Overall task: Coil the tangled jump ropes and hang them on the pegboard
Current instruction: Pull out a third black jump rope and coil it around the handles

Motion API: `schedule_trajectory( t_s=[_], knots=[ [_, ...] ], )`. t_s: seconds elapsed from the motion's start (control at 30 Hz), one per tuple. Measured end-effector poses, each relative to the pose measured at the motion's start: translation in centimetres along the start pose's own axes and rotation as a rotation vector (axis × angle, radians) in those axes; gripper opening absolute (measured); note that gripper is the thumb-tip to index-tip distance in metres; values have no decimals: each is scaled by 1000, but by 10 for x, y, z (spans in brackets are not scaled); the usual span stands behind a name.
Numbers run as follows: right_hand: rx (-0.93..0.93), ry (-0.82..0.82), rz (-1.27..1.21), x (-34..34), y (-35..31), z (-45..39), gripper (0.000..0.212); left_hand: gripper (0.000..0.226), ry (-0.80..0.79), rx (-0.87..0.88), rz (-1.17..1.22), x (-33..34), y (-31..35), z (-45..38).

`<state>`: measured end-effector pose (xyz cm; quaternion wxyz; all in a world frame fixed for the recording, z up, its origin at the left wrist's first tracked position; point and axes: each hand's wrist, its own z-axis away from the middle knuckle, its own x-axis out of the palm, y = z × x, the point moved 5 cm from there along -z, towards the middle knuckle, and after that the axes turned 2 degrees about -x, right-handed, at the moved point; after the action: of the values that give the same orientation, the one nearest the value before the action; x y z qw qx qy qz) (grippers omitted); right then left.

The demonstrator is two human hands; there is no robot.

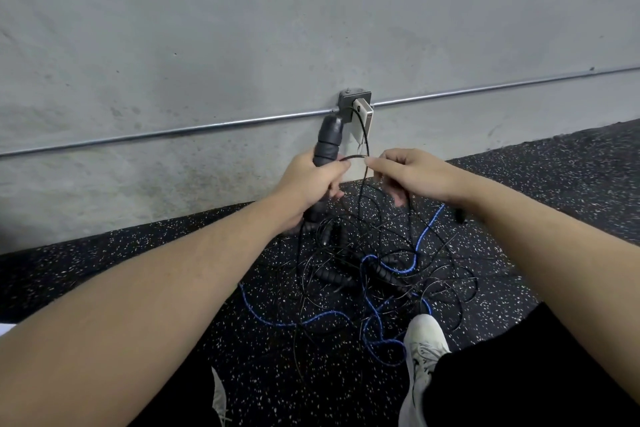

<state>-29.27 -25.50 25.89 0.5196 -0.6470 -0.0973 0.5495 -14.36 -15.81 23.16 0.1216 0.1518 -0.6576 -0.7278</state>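
Black rubber floor point(138, 274), white-flecked, under a heap of tangled jump ropes point(374, 270) at about 6 o'clock from the hands. Left hand point(311, 184) wrapped around a dark ribbed handle point(327, 142), handle pointing up toward 12 o'clock. Right hand point(412, 173) pinching a thin black cord point(363, 135) at the fingertips, remaining fingers loosely curled; cord arching up from the handle top, then dropping into the heap. Blue rope point(420, 239) threaded through the black loops, trailing toward 7 o'clock beside a white shoe point(424, 343).

Risks from here: pulling the cord taut likely to cinch the knots tighter, given so many crossings below; lifting the handle could drag the blue rope along; cord passing close to the wall outlet box point(356, 104) and the white plug point(365, 118), so a snag there possible.

Hidden or unclear: pegboard nowhere in view; number of ropes hard to count, perhaps three or more; lower end of the held handle covered by the palm; a small dark object point(460, 215) at 4 o'clock from the right hand, unidentifiable.
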Motion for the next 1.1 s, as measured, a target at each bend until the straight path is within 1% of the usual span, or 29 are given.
schedule_trajectory(
  t_s=[0.1,0.13,0.2,0.3,0.37,0.43,0.47,0.57,0.63,0.73,0.8,0.83,0.93,1.0,1.03,1.1],
  knots=[
    [51,-115,40,-4,14,12,47,12,-55,-15,117,-10,1,1],
    [72,-170,71,-4,19,17,45,13,-71,-23,162,-13,1,2],
    [120,-257,121,-3,34,25,35,12,-75,-36,268,-22,1,3],
    [190,-287,163,-5,57,33,26,14,1,-71,436,-40,-5,-3],
    [214,-254,93,-7,60,39,26,14,65,-100,463,-52,-11,-7],
    [191,-188,6,-8,51,42,27,12,93,-123,407,-58,-16,-6],
    [167,-140,4,-9,44,43,27,14,118,-129,340,-60,-18,-6],
    [96,18,152,-13,26,45,31,27,198,-153,75,-62,-26,-5],
    [70,19,197,-13,17,48,30,29,204,-146,-83,-55,-27,-1],
    [57,-27,138,-10,9,53,25,26,212,-37,-273,-33,-16,8],
    [38,-19,70,-9,6,55,25,25,190,31,-302,-13,-5,13],
    [22,4,57,-10,5,56,25,25,154,42,-285,-3,-2,14],
    [-17,125,56,-17,5,56,21,20,-29,-7,-189,31,1,21],
    [-20,188,-17,-19,8,54,21,15,-136,4,-211,53,2,25],
    [-12,208,-64,-20,11,53,21,12,-151,18,-211,60,3,26],
    [-4,222,-152,-21,14,54,21,9,-113,19,-179,64,5,23]
  ],
)
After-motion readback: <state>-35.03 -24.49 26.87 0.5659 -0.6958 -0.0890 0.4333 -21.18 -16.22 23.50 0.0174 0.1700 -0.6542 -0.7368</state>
